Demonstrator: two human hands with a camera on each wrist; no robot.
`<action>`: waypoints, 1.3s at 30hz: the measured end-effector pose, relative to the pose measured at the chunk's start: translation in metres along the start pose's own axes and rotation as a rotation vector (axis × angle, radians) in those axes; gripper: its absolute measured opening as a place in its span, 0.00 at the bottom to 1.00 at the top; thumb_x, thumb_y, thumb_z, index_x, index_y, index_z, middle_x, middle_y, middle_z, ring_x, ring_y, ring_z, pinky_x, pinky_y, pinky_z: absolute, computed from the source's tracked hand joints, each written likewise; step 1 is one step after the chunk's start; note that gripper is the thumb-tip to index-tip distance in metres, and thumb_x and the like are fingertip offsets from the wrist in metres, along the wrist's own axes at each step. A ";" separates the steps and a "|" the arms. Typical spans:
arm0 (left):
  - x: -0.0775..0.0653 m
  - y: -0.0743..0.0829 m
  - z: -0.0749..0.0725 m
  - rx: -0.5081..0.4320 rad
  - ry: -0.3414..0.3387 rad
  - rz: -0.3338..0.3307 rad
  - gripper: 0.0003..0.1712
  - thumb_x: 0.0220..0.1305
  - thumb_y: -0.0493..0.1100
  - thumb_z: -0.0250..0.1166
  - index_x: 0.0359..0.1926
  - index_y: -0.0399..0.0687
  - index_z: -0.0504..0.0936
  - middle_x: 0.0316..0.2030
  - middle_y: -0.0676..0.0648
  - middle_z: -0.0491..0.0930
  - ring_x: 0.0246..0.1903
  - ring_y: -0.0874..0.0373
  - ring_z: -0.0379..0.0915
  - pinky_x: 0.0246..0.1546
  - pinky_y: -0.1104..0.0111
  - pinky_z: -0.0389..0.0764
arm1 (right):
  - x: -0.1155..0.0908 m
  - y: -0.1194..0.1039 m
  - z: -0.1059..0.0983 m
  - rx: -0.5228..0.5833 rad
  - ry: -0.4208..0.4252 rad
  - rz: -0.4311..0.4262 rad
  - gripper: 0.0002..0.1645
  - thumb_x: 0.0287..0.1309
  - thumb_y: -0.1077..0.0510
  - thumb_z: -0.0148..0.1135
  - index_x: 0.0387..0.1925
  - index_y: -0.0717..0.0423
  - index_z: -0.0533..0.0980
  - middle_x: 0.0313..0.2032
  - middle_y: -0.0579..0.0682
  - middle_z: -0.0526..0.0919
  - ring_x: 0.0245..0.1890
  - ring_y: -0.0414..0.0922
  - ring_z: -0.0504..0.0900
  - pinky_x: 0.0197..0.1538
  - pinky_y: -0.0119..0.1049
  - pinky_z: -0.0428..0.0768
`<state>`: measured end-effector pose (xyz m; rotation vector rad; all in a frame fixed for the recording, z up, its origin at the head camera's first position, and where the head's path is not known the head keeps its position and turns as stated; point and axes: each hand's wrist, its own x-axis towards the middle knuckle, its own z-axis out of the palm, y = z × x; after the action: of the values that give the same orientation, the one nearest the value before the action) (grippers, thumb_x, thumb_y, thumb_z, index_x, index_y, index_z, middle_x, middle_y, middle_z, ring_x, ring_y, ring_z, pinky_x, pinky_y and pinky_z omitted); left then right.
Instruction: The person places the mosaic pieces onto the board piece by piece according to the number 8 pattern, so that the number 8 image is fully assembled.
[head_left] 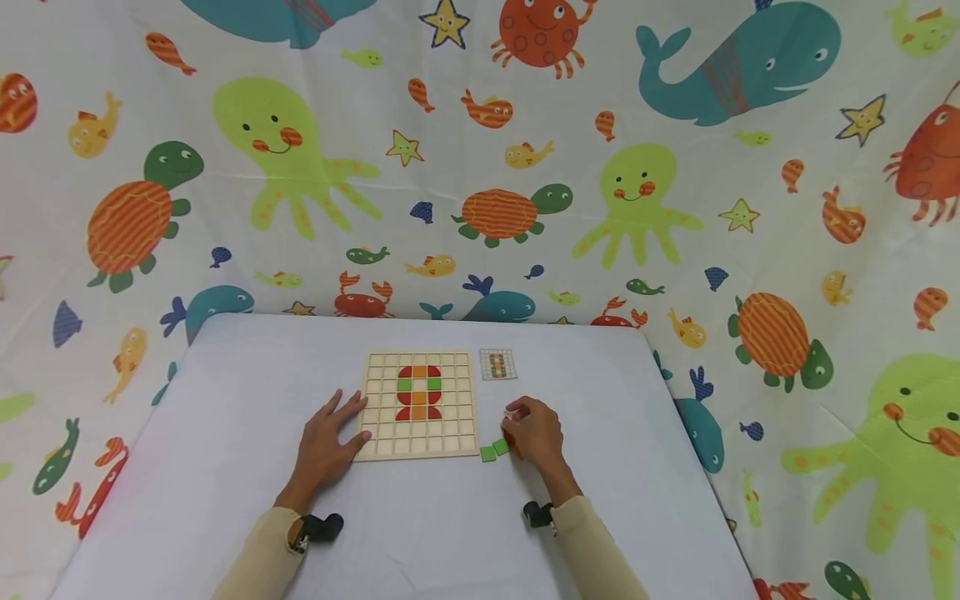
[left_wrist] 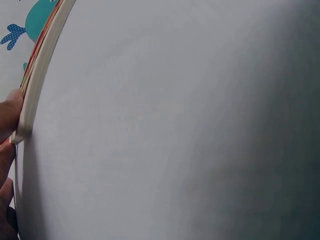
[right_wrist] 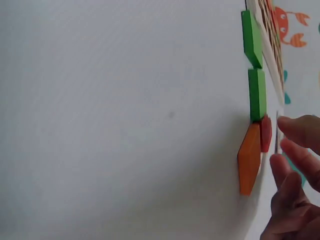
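A square wooden grid board point(head_left: 378, 433) lies on the table, with red, orange and green tiles point(head_left: 419, 398) set in its middle as a symmetrical figure. My left hand point(head_left: 322, 446) rests at the board's left side, thumb on the front-left corner and fingers spread along the edge. My right hand point(head_left: 536, 432) is bent over loose tiles beside the board's right side. In the right wrist view its thumb and fingertips stand apart, close to a red tile point(right_wrist: 266, 134). An orange tile point(right_wrist: 249, 159) and two green tiles point(right_wrist: 257, 95) lie next to it.
A small pattern card point(head_left: 498, 364) with a similar coloured figure lies beyond the right hand, near the board's far right corner. The white-covered table point(head_left: 420, 525) ends at a cloth backdrop point(head_left: 450, 167) printed with sea animals.
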<state>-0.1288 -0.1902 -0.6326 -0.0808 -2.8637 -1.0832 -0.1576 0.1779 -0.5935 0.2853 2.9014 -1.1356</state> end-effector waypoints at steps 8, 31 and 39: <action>0.000 0.000 -0.002 0.001 -0.015 -0.010 0.37 0.68 0.45 0.72 0.76 0.45 0.73 0.79 0.41 0.67 0.82 0.30 0.50 0.77 0.29 0.54 | -0.004 0.006 -0.005 -0.049 -0.036 0.050 0.12 0.54 0.55 0.82 0.39 0.48 0.86 0.33 0.46 0.83 0.36 0.46 0.79 0.34 0.36 0.73; 0.000 0.000 -0.001 -0.025 0.021 0.030 0.36 0.66 0.43 0.73 0.74 0.44 0.75 0.77 0.41 0.70 0.81 0.31 0.52 0.77 0.29 0.54 | -0.028 0.008 -0.010 -0.196 -0.206 -0.135 0.17 0.46 0.56 0.87 0.38 0.38 0.89 0.39 0.48 0.77 0.36 0.44 0.76 0.35 0.37 0.73; -0.001 -0.001 0.000 -0.026 0.016 0.026 0.36 0.67 0.43 0.73 0.74 0.44 0.75 0.77 0.41 0.70 0.81 0.31 0.51 0.77 0.29 0.54 | -0.026 0.018 -0.008 -0.196 -0.169 -0.156 0.17 0.44 0.54 0.88 0.33 0.41 0.84 0.37 0.48 0.76 0.38 0.43 0.75 0.36 0.36 0.73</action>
<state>-0.1282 -0.1914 -0.6334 -0.1098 -2.8271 -1.1109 -0.1287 0.1921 -0.5974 -0.0393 2.8930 -0.8347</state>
